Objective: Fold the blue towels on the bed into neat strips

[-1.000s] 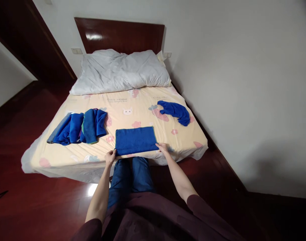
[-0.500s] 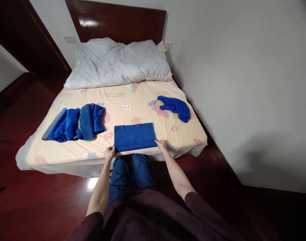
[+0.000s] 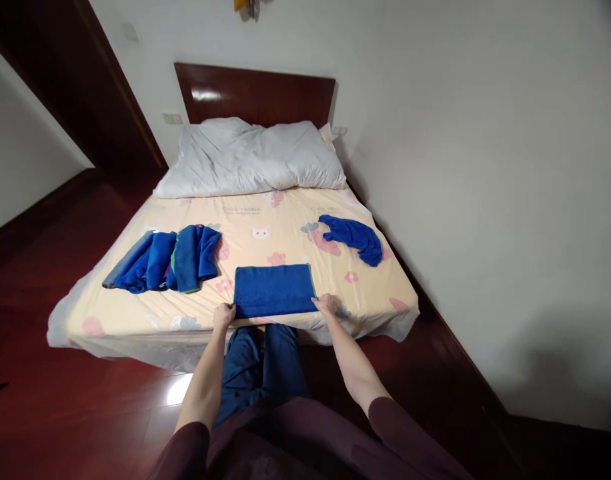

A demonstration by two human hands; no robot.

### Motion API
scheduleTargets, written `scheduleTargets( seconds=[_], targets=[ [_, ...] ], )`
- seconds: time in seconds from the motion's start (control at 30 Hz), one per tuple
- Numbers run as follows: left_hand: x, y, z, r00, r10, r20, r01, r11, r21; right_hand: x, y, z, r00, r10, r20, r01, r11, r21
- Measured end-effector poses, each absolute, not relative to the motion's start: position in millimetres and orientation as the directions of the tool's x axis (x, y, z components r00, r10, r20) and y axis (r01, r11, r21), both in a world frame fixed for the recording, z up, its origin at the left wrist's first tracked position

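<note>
A blue towel (image 3: 274, 289), folded into a flat rectangle, lies at the near edge of the bed (image 3: 285, 227). My left hand (image 3: 223, 315) pinches its near left corner. My right hand (image 3: 327, 305) grips its near right corner. Both arms reach forward over my legs. To the left on the sheet lies a row of several folded blue towels (image 3: 165, 260). A crumpled blue towel (image 3: 353, 235) sits on the right side of the bed.
A white duvet (image 3: 250, 157) is bunched at the dark wooden headboard (image 3: 255, 93). A white wall runs close along the bed's right side. Dark red wooden floor surrounds the bed, with a dark doorway at the far left.
The view has tilted up and shifted. The folded towel looks a little narrower from front to back. Both hands stay on its near corners.
</note>
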State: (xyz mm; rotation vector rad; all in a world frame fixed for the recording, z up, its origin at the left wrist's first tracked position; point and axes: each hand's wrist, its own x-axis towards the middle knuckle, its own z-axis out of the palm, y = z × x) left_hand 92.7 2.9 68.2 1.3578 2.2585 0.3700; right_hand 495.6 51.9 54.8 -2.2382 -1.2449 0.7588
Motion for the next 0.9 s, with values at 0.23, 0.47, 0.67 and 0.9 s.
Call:
scheduleTargets(
  seconds=[0.23, 0.47, 0.67, 0.9],
  targets=[
    [54.6, -42.4, 77.3, -0.275, 0.961, 0.033, 0.833, 0.221, 0.508, 537.7, 13.7, 78.3, 0.301, 0.954, 0.001, 0.683, -0.215, -0.698],
    [54.8, -58.9, 68.0, 0.268, 0.935, 0.233, 0.856, -0.342, 0.388, 545.3, -18.5, 79.5, -0.260, 0.930, 0.259, 0.765, 0.362, -0.532],
    [92.6, -41.9, 54.3, 0.323, 0.946, 0.021, 0.923, -0.320, 0.216, 505.3, -10.8, 65.6, -0.417, 0.906, 0.063, 0.847, 0.413, -0.333],
    [107.1, -37.3, 40.6, 0.192, 0.977, -0.092, 0.981, -0.190, 0.035, 493.7, -4.9, 60.7, -0.292, 0.956, -0.010, 0.920, 0.278, -0.277]
  ],
)
